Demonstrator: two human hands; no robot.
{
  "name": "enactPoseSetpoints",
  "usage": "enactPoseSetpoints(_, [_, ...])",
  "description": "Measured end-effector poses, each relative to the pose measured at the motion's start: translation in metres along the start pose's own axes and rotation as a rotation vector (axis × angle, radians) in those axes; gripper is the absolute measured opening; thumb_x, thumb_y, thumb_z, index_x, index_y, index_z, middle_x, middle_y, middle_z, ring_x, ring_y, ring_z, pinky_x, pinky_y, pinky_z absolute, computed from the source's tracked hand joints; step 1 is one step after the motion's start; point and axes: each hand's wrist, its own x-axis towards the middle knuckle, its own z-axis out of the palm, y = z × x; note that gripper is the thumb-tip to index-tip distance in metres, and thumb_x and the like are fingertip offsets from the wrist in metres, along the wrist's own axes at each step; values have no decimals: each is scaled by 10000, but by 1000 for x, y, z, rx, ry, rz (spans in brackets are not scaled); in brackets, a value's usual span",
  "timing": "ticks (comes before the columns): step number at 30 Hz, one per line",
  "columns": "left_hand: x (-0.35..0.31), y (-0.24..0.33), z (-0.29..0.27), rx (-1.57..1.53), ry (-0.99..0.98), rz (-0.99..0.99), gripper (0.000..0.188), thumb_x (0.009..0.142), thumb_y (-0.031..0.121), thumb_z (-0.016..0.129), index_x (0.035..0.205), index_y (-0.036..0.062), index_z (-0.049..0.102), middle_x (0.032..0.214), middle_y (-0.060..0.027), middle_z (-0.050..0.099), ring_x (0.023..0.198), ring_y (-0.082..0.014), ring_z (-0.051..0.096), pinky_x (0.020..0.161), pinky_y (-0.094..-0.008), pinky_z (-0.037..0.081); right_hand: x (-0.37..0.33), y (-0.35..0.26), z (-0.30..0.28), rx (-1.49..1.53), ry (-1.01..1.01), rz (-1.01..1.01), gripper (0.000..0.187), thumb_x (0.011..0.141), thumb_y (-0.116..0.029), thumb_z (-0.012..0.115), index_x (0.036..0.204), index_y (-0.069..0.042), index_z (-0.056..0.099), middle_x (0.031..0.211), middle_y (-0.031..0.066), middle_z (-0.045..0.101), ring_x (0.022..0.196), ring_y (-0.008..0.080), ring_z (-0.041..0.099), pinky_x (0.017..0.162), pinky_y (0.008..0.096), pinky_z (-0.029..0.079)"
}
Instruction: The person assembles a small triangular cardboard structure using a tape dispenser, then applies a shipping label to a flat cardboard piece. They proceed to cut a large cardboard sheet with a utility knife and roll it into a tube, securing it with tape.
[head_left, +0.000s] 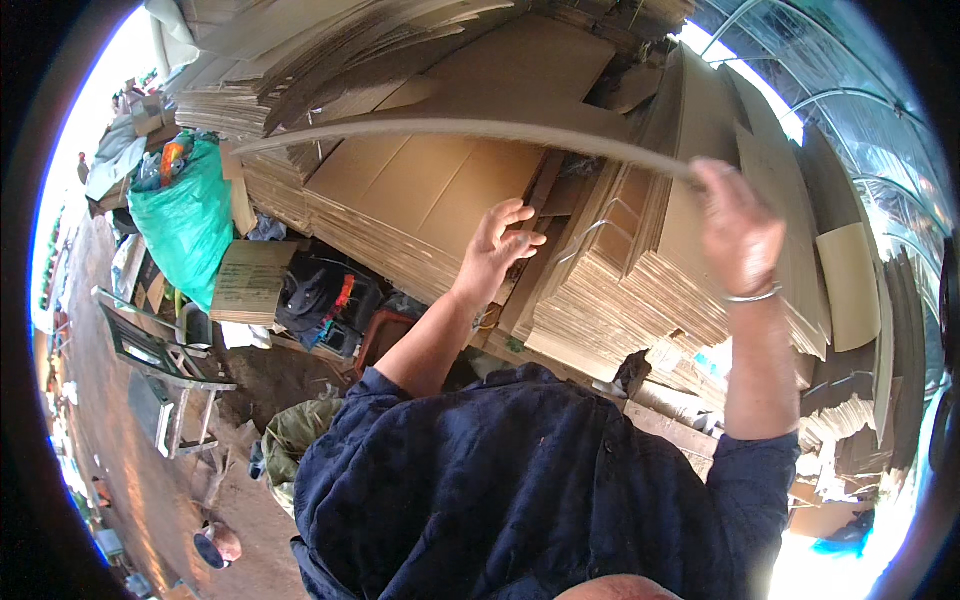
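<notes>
My right hand [740,225], a little blurred and with a band at the wrist, is closed on the right end of a long cardboard sheet [450,128]. The sheet shows almost edge-on and arches leftward above the stacks. My left hand [495,245] is raised beside the middle stack of flat cardboard [410,195], fingers apart and slightly curled, holding nothing. Right of it, below the sheet, stands another thick stack of flattened cardboard [600,310] with a pale strap lying on its side.
A green sack [185,215] full of mixed items stands at the left, with a small cardboard bundle [250,282] and a black bag [320,300] near it. A metal-framed chair [165,360] sits on the dirt floor. More cardboard [850,285] leans at the right.
</notes>
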Motion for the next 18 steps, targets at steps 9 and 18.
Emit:
enactPoseSetpoints(9, [48, -90, -6, -186, 79, -405, 528, 968, 206, 543, 1411, 50, 301, 1249, -125, 537, 1030, -266, 619, 891, -405, 493, 8, 95, -136, -478, 448, 532, 359, 894, -330, 621, 1130, -65, 672, 1030, 134, 693, 881, 271, 680, 771, 330, 519])
enactPoseSetpoints(18, [106, -134, 114, -638, -402, -622, 464, 924, 369, 606, 1205, 11, 517, 1155, -148, 612, 1065, -323, 607, 942, -448, 479, -101, 176, -208, -643, 285, 761, 300, 920, -261, 566, 1134, -72, 660, 997, 128, 691, 839, 221, 648, 787, 311, 499])
